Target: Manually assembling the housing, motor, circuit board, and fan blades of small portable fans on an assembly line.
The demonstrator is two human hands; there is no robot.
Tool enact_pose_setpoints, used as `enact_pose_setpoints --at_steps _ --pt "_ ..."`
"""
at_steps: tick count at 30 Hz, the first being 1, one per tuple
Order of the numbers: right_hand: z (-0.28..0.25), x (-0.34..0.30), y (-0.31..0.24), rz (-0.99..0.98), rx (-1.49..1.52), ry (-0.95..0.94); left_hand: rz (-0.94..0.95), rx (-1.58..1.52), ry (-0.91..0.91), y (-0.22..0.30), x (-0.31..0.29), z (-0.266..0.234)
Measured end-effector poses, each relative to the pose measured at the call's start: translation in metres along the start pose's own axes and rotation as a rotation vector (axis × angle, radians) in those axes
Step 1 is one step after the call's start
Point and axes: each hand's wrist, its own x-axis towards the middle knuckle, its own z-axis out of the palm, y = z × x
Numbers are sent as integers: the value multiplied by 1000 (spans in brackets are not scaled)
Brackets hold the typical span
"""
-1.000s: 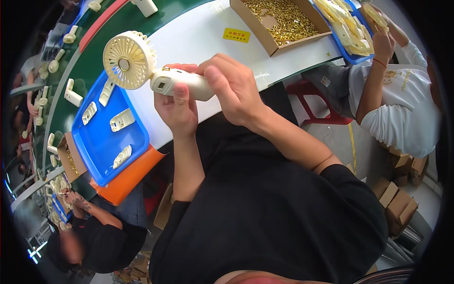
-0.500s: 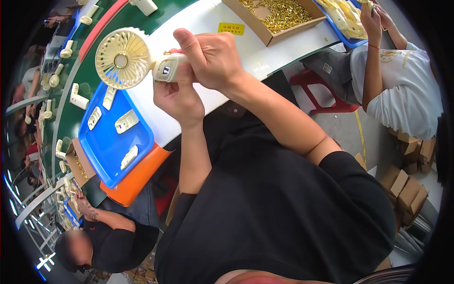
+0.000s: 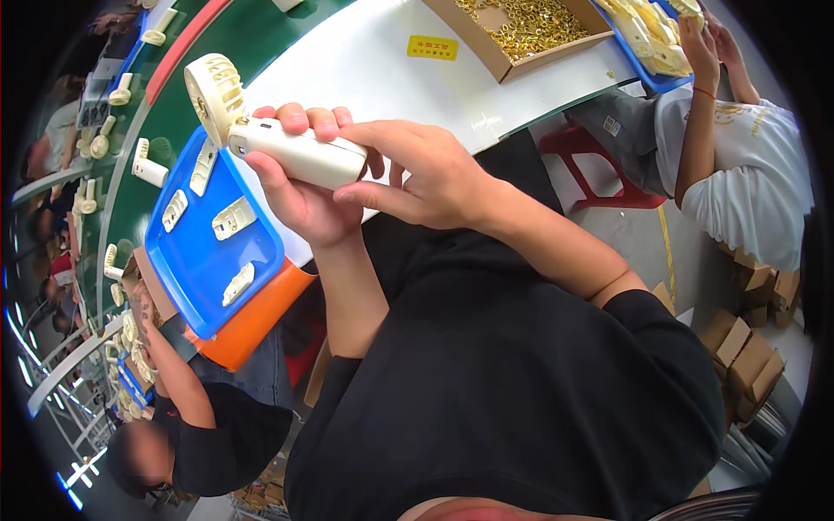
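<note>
A cream-coloured handheld fan [image 3: 300,153] is held above the white table, its round slatted head up and to the left, its handle tilted down to the right. My left hand [image 3: 308,204] wraps the handle from below, thumb on the near side and fingertips over the far side. Around the lower end of the handle, my right hand [image 3: 421,169] closes with thumb and fingers on either side. Left of my hands, a blue tray [image 3: 195,273] carries several cream plastic casing pieces [image 3: 233,219].
An orange bin [image 3: 261,319] sits under the tray's near edge. A cardboard box [image 3: 508,69] of small gold-coloured rings stands at the back beside a yellow label [image 3: 432,48]. Fans stand along the green conveyor [image 3: 130,204]. Co-workers sit left and right, near a red stool [image 3: 599,174].
The fan has turned from facing me to edge-on, its handle now slanting down to the right. My right hand has shifted to the handle's lower end. The left co-worker's arm has moved.
</note>
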Motion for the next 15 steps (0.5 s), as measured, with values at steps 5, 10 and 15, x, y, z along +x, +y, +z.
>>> enact_pose_setpoints --at_steps 5,10,15 --pt "14 -8 -1 -31 -67 82 41 2 59 -5 2 8" --pt "14 -10 -6 14 -12 64 102 127 155 -7 1 19" --pt "14 -11 -6 -16 -55 50 64 171 267 -9 -2 20"
